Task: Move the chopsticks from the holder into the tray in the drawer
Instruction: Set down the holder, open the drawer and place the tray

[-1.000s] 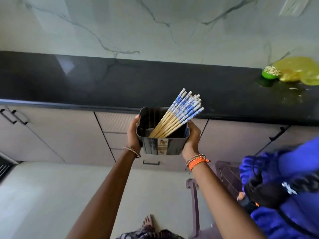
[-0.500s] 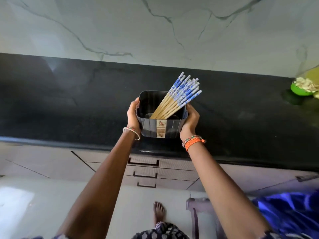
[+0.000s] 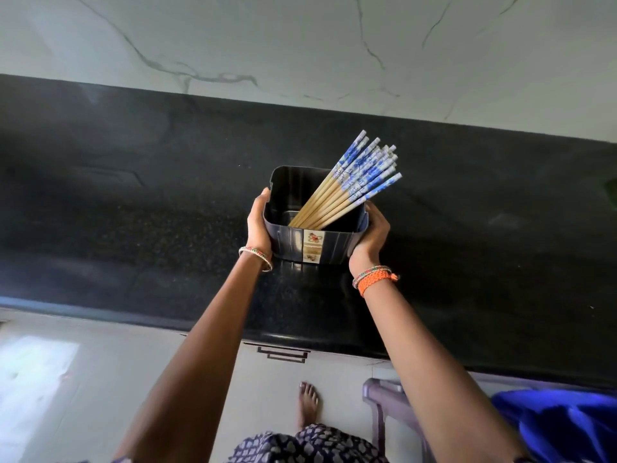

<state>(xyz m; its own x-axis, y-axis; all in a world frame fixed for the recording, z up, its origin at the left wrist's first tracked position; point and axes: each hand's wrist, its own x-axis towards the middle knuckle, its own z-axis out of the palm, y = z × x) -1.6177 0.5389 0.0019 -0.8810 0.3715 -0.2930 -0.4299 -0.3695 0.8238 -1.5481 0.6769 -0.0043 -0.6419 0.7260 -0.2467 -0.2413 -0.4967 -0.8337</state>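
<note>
A dark square plastic holder (image 3: 293, 243) with a small label on its front sits low over the black countertop (image 3: 133, 212); whether it touches the counter I cannot tell. Several wooden chopsticks (image 3: 354, 183) with blue-and-white patterned tops lean to the right inside it, sticking out past the rim. My left hand (image 3: 258, 222) grips the holder's left wall and my right hand (image 3: 372, 233) grips its right wall. The drawer's tray is not in view.
A shut drawer with a dark handle (image 3: 282, 354) lies just below the counter edge. A purple plastic chair (image 3: 387, 401) with blue cloth (image 3: 561, 426) stands at the lower right. My bare foot (image 3: 309, 401) is on the pale floor. A marble wall (image 3: 300, 45) backs the counter.
Both hands have carried the holder forward, from in front of the cabinets to over the countertop, and lowered it. The view has shifted left, so the green bowl has left the frame.
</note>
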